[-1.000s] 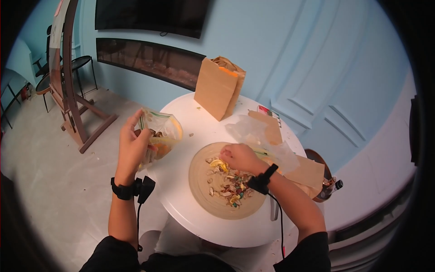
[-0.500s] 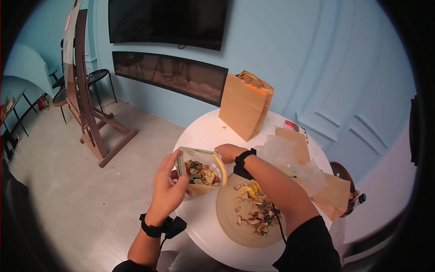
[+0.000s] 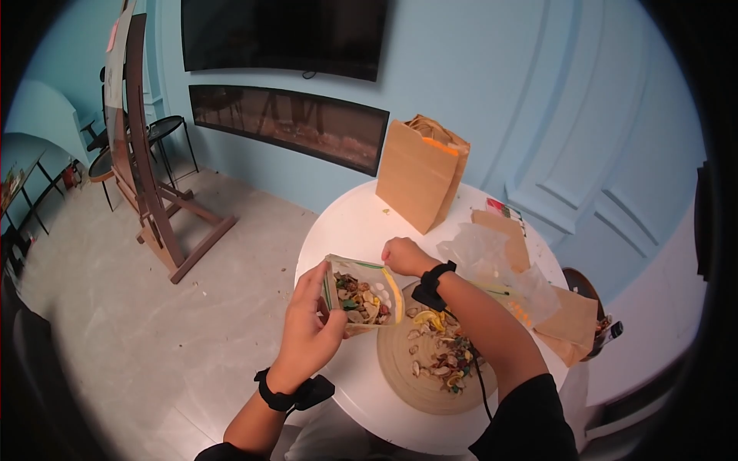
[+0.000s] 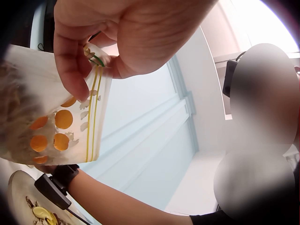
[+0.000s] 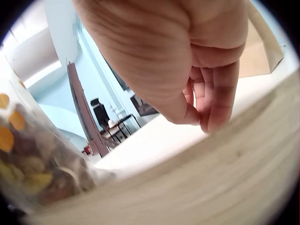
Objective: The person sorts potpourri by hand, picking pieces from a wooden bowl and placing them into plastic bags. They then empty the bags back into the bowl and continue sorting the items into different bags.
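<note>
Left hand (image 3: 310, 332) grips rim of open bag (image 3: 397, 293) of dried pieces (image 3: 360, 298), left of plate (image 3: 396, 373); right hand (image 3: 407, 257), fingers curled, apparently empty, near bag. One-sided grip could let bag sag, spilling pieces.

From where I stood, dried pieces (image 3: 438, 367) lay on the plate (image 3: 398, 378), the paper bag (image 3: 419, 175) behind on the table (image 3: 332, 223), the easel (image 3: 141, 131) farther left, the television (image 3: 284, 34) above the fireplace (image 3: 286, 127)
</note>
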Tool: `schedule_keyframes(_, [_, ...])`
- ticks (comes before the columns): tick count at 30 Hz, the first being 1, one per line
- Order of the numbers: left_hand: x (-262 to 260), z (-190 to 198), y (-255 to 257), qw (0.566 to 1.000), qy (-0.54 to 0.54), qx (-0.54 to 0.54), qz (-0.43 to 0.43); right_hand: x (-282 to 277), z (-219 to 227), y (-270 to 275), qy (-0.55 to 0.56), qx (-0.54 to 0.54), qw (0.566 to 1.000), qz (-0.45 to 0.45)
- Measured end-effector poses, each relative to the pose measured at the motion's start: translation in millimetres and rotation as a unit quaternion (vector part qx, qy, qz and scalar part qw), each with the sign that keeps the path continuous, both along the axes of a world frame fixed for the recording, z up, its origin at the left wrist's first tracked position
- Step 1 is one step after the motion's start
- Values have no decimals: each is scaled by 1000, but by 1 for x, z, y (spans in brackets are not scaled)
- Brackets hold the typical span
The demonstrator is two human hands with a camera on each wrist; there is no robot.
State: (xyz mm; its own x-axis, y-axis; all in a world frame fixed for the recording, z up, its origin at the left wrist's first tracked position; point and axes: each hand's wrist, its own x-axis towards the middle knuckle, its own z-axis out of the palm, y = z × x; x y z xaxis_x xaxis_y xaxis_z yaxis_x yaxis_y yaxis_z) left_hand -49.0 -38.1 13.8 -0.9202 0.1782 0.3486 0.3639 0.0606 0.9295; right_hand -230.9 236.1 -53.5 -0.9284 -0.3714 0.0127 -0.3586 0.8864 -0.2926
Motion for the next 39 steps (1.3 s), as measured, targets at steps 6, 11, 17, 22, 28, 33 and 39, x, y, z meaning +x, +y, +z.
schedule_keyframes(6, [-2,-4,8,999,39,4,34,95,122,-26,8,-486,870,-87])
schedule_keyframes(11, [-2,1,27,998,22,30,44,158,131,-36,65,-272,957,78])
schedule_keyframes(17, [6,0,22,996,8,60,59,200,125,27,9,-229,965,-128])
schedule_keyframes(22, [18,-2,20,994,9,91,68,276,67,73,-40,86,995,-37])
schedule_keyframes(28, [21,-11,22,997,11,38,60,296,32,76,-60,168,981,-76])
schedule_keyframes(33, [23,-12,24,997,18,30,68,233,13,104,-21,88,995,-45])
schedule_keyframes(39, [25,-12,20,997,-1,43,66,198,63,61,-194,56,978,-41])
